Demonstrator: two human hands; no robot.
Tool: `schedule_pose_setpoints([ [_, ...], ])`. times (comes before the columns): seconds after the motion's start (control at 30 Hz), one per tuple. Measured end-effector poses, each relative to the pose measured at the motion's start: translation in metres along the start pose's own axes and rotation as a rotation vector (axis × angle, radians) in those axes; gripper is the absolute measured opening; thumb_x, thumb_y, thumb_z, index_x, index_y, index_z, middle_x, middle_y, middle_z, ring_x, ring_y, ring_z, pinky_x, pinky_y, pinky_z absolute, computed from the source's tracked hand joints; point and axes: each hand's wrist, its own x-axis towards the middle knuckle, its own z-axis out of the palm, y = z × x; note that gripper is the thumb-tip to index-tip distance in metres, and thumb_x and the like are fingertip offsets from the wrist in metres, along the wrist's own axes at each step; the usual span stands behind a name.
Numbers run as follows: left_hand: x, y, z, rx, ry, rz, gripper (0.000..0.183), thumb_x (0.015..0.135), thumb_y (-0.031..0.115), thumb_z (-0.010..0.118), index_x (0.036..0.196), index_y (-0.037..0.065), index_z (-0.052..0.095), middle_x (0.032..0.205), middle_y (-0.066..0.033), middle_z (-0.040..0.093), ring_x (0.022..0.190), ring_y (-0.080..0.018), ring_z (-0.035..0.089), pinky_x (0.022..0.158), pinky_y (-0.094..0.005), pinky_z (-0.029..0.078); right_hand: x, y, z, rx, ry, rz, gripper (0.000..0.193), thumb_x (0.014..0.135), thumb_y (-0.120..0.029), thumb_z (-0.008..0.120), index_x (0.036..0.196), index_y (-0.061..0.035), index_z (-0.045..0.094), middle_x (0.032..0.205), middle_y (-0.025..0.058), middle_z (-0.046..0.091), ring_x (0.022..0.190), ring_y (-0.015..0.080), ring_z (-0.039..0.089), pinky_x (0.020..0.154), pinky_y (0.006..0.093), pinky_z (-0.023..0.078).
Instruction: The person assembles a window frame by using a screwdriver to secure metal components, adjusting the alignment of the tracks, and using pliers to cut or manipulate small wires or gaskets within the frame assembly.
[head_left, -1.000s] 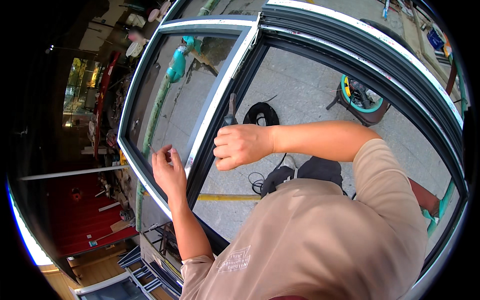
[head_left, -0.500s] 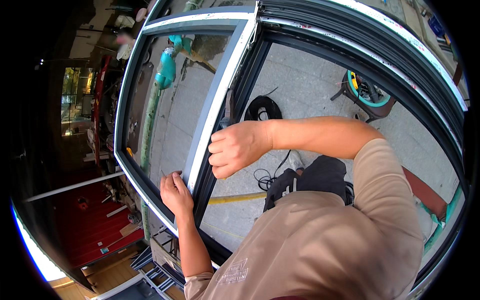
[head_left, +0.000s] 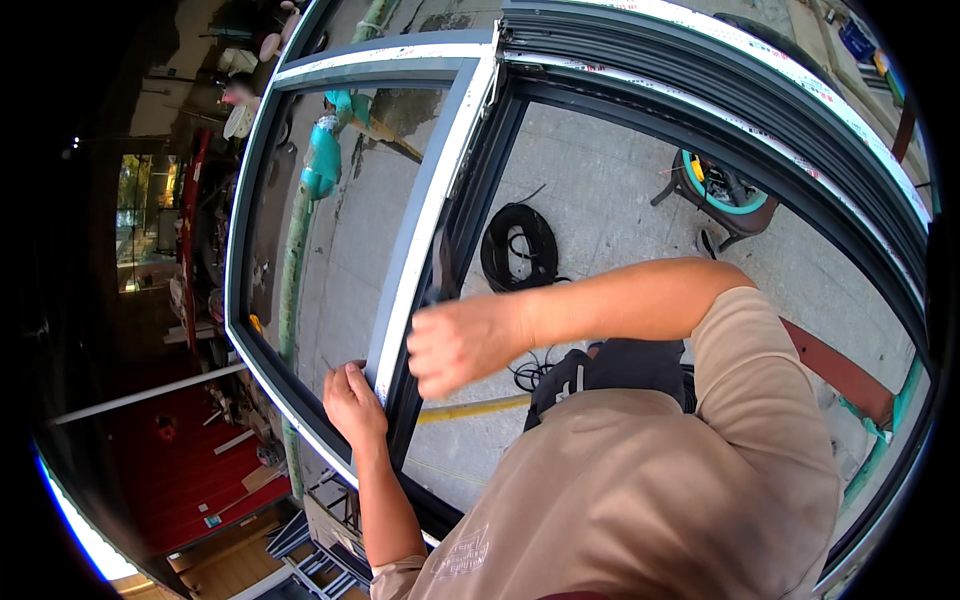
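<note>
A large window frame (head_left: 408,268) in dark grey, with white protective film on its faces, stands in front of me. My left hand (head_left: 354,402) is closed around its bar at the lower left, fingers curled over the edge. My right hand (head_left: 465,345), slightly blurred, makes a fist around a dark-handled tool with a narrow flat blade (head_left: 441,262). The blade points away from me and lies along the inner side of the upright bar. Most of the handle is hidden in the fist, so the tool's exact kind is unclear.
Through the frame show a coil of black rubber strip (head_left: 520,247) on the paved floor and a stool (head_left: 727,218) bearing a turquoise-rimmed basin of tools. A yellow strip (head_left: 475,408) lies near my legs. Beyond the left pane runs a green pole (head_left: 294,270) with turquoise wrapping.
My right fist has moved toward me and slightly left along the bar, with the bladed tool in it. My left hand keeps its place on the frame. The whole view has shifted slightly.
</note>
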Motion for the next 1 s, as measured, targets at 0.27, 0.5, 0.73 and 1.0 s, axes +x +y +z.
schedule_pose_setpoints([
  [0.27,-0.001,0.001,-0.001,0.02,-0.01,0.016,0.036,0.112,0.017,0.052,0.099,-0.002,0.08,0.09,-0.0224,0.069,0.082,-0.0433,0.068,0.078,-0.0532,0.052,0.002,0.007,0.001,0.048,0.011,0.086,0.018,0.088,-0.026,0.071,0.082,-0.0181,0.056,0.08,-0.0032,0.057,0.083,0.0189,0.064,0.075,0.0355,0.049],
  [0.5,0.001,-0.005,0.001,0.009,-0.004,0.045,0.037,0.112,0.017,0.05,0.098,-0.002,0.079,0.089,-0.0223,0.068,0.082,-0.0434,0.068,0.077,-0.0534,0.051,0.001,0.019,-0.012,0.015,0.007,0.131,0.024,0.09,-0.029,0.073,0.083,-0.0186,0.053,0.083,-0.0034,0.054,0.083,0.0175,0.06,0.075,0.0337,0.046],
  [0.73,0.0,0.001,-0.002,0.007,-0.017,0.001,0.037,0.112,0.018,0.05,0.099,-0.002,0.079,0.091,-0.0227,0.069,0.084,-0.0438,0.069,0.079,-0.0535,0.052,-0.005,0.018,-0.023,0.034,-0.05,0.112,0.015,0.086,-0.022,0.073,0.084,-0.0184,0.058,0.082,-0.0036,0.059,0.085,0.0181,0.064,0.078,0.0345,0.047],
  [1.0,0.0,-0.004,0.0,-0.067,-0.029,-0.038,0.032,0.112,0.016,0.056,0.107,-0.001,0.081,0.091,-0.0219,0.071,0.083,-0.0408,0.07,0.079,-0.0507,0.054,-0.002,0.025,-0.026,0.042,-0.026,0.1,0.016,0.085,-0.021,0.073,0.082,-0.0183,0.058,0.081,-0.0037,0.058,0.083,0.0181,0.064,0.078,0.0346,0.049],
])
